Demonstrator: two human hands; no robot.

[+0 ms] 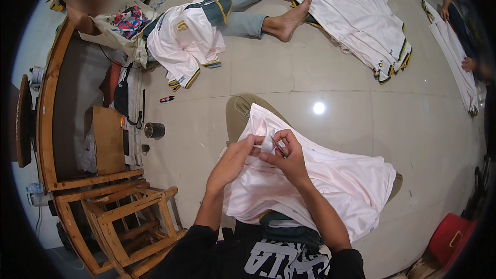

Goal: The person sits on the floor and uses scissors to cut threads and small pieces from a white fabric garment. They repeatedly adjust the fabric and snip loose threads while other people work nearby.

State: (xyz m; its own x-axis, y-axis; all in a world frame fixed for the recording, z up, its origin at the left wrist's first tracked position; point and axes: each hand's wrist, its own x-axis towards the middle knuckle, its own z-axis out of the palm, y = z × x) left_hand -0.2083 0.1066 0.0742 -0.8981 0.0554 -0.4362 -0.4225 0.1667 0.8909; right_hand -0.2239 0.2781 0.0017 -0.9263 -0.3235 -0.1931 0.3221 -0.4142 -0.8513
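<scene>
A pale white garment (346, 186) with dark green fabric (287, 227) beneath is spread over my crossed legs. My left hand (235, 157) grips a folded bit of it near the upper middle. My right hand (287, 155) is beside it, fingers closed around a small metal tool (280, 147), perhaps a snipper, at a narrow white strip (267, 139) of the cloth. Part of the tool is hidden by my fingers.
Two other people sit ahead and at right with white-green garments (346, 15) on the floor (361, 119). Wooden frames (116, 217), a cardboard box (103, 144), a cylindrical container (155, 130) are at left; a red case (449, 243) at lower right.
</scene>
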